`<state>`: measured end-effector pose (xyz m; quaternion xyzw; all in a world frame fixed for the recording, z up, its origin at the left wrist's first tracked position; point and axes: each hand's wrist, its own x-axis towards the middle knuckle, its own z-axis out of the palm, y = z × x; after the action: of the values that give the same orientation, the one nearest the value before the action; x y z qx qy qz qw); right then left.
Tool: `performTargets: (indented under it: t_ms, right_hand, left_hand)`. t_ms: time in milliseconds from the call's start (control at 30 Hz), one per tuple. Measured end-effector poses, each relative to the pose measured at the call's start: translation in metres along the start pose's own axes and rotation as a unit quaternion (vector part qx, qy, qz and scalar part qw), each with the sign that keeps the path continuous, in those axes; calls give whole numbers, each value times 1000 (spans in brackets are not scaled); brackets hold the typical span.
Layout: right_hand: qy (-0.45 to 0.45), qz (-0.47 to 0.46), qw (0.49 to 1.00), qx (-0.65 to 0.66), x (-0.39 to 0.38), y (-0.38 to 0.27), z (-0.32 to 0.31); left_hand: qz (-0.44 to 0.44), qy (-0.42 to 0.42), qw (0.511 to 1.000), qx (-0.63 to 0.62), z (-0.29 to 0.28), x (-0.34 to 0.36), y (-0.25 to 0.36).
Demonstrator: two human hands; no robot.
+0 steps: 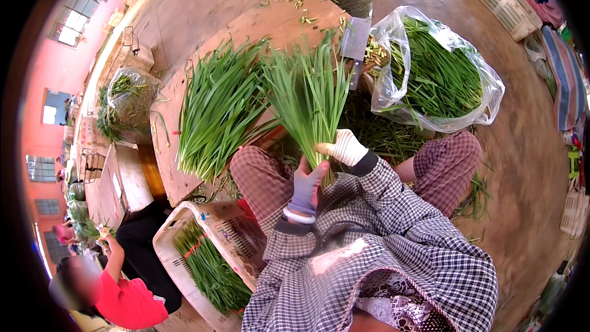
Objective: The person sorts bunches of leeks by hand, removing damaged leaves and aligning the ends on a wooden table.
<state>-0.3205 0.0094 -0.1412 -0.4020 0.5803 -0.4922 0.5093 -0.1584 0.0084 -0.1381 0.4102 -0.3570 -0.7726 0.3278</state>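
Observation:
A fanned bunch of garlic chives [310, 95], flat green leaves with pale stems, stands upright in front of me. My left hand [307, 184], in a greyish-lavender glove, is closed round its lower stems. Just above and to the right, my right hand [345, 147], in a white knitted glove, grips the same stems with its thumb across them. Left of the bunch, a loose pile of garlic chives [221, 107] lies on a brown board [169, 172]. A cleaver [354, 40] with a broad blade rests beyond the bunch, beside cut stem ends.
At the right is a clear plastic bag [491, 95] full of greens. A white crate [166, 243] with bundled chives stands by my left knee. Another person [132, 295] in red works at the lower left. More bagged greens [132, 101] stand at the left.

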Motion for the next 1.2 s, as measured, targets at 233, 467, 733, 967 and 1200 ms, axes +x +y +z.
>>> performTargets:
  t_ms: [233, 467, 733, 967, 1200]
  right_hand:
    - [-20, -2, 995, -97, 7, 7, -9]
    - [65, 59, 995, -52, 1, -9, -24]
    - [81, -1, 985, -152, -14, -24, -38]
    - [34, -19, 964, -264, -2, -15, -9]
    - [69, 144, 981, 112, -20, -37, -8]
  left_hand:
    - [-143, -92, 978, -122, 3, 8, 4]
    - [-105, -42, 988, -102, 11, 9, 7]
    - [-76, -53, 991, -99, 10, 12, -4]
    - [-61, -49, 997, 0, 16, 15, -7]
    - [-132, -127, 946, -267, 3, 17, -8]
